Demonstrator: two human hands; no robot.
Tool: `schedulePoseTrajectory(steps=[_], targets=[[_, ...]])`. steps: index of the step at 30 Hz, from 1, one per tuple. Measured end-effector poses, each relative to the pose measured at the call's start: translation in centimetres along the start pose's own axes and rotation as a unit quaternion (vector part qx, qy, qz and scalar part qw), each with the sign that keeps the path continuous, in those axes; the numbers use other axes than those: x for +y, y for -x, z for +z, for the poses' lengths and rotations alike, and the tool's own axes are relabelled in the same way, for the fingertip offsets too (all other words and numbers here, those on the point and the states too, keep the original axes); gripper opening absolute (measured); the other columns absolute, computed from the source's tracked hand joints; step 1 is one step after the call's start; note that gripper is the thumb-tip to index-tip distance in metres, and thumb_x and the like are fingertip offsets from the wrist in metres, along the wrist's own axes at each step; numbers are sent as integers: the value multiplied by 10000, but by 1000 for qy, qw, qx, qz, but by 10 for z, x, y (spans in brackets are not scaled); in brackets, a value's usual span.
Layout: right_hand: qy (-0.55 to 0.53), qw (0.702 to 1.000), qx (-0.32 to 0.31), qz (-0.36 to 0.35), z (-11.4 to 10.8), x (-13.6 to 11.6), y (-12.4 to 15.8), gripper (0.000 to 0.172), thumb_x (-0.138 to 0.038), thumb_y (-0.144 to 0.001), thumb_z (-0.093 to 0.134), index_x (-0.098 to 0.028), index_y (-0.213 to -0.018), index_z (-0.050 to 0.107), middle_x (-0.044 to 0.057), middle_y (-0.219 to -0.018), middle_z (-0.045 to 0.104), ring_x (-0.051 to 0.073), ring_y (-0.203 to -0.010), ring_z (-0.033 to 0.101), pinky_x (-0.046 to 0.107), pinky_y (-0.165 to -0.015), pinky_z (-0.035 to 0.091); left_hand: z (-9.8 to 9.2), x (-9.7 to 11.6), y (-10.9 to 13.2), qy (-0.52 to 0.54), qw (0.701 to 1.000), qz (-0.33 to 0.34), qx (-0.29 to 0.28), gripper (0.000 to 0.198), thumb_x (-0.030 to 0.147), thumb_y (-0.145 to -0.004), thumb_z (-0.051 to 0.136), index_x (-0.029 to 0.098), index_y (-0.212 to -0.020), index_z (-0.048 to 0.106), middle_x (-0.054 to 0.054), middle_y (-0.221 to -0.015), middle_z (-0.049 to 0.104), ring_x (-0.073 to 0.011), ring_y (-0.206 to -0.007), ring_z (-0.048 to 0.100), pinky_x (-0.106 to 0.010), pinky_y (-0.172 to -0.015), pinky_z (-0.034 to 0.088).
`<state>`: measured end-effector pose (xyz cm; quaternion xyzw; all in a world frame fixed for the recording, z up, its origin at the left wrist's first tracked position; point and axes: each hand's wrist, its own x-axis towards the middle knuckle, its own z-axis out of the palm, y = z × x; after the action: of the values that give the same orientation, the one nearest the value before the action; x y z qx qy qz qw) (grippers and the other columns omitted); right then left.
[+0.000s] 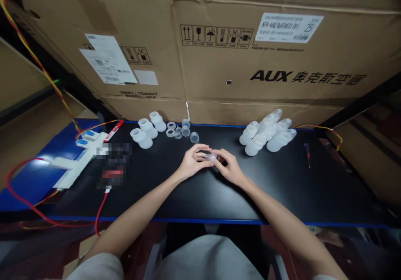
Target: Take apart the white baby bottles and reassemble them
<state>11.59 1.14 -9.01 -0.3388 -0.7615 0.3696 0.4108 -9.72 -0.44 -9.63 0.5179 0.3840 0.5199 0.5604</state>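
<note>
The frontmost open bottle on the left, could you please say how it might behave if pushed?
The open bottle is probably light, as its translucent body looks hollow. Its rounded, waisted shape suggests it may tip or roll.

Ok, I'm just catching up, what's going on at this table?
A person's left hand and right hand hold a small clear plastic piece between their fingertips, above the black tabletop. Beyond the left hand stand three open translucent bottles, with loose rings and clear domed caps beside them. Farther right sits a cluster of capped bottles, and past it lies a screwdriver.
</note>
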Motion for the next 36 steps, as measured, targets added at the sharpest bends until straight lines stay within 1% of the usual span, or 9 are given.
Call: schedulePoseTrajectory(steps=[5, 8, 11, 15, 19, 23, 27, 30, 36], targets=[[17, 999, 24, 38, -6, 10, -1, 258, -452, -1046, 680, -216, -1118, 757, 67, -985, 782, 175, -756, 695, 300, -689, 556, -24, 5, -9, -261, 948, 139, 120, 537, 434, -781, 940, 215, -1197, 681, -121, -1197, 736, -271, -1028, 761, -463, -951, 643], [6, 996, 41, 78, -11, 16, -3, 306, -510, -997, 733, -206, -1031, 721, 55, -916, 770, 161, -668, 675, 289, -621, 539, -50, 17, -12, -449, 814, 237, 283, 422, 405, -852, 866, 201, -1176, 688, -159, -1243, 692, -342, -1280, 654, -551, -1184, 495], [-87, 983, 53, 153, -16, 22, -6, 411, -587, -952, 753, -201, -1010, 625, 48, -865, 756, 158, -607, 680, 266, -542, 528, -84, 26, -13, -525, 679, 235, 457, 542, 411, -897, 798, 142, -1317, 585, -237, -1438, 533, -395, -1463, 487, -598, -1252, 390], [-201, 950, 49, 235, -24, 24, -11, 553, -640, -869, 805, -219, -1093, 525, 44, -833, 773, 177, -582, 704, 219, -446, 486, -127, 26, -11, -577, 582, 226, 527, 835, 435, -902, 817, 57, -1495, 367, -282, -1590, 318, -460, -1559, 282, -646, -1301, 229], [-266, 926, 29, 267, -33, 15, -14, 708, -566, -851, 841, -209, -1392, 558, 64, -897, 794, 184, -620, 738, 214, -459, 532, -148, 21, -13, -520, 603, 157, 584, 915, 390, -877, 860, 67, -1526, 301, -267, -1607, 324, -471, -1552, 295, -646, -1276, 240], [-332, 893, 17, 304, -40, 7, -15, 681, -595, -956, 738, -244, -1510, 553, 107, -1043, 798, 201, -693, 771, 203, -425, 524, -149, 21, -18, -425, 662, 101, 608, 582, 199, -861, 796, 88, -1329, 468, -215, -1351, 530, -438, -1346, 528, -646, -1157, 392], [-385, 871, 32, 302, -43, 5, -16, 600, -673, -1055, 553, -236, -1467, 576, 121, -1042, 792, 210, -714, 772, 223, -417, 546, -137, 30, -19, -410, 654, 176, 610, 471, 210, -851, 759, 89, -1258, 554, -198, -1287, 512, -393, -1308, 549, -563, -1119, 480], [-380, 878, 40, 289, -43, 4, -16, 580, -571, -1018, 676, -245, -1487, 573, 135, -1168, 789, 207, -751, 786, 219, -445, 569, -115, 33, -17, -454, 652, 273, 542, 479, 315, -862, 786, 85, -1252, 627, -181, -1270, 517, -332, -1250, 584, -497, -1099, 524], [-384, 888, 71, 242, -41, 5, -14, 1020, -423, -879, 872, -393, -1715, 289, 90, -1376, 726, 210, -886, 804, 283, -645, 658, -48, 13, -10, -432, 782, 367, 261, 611, 367, -846, 900, 166, -1337, 596, -109, -1159, 751, -245, -1055, 764, -401, -1005, 620]])
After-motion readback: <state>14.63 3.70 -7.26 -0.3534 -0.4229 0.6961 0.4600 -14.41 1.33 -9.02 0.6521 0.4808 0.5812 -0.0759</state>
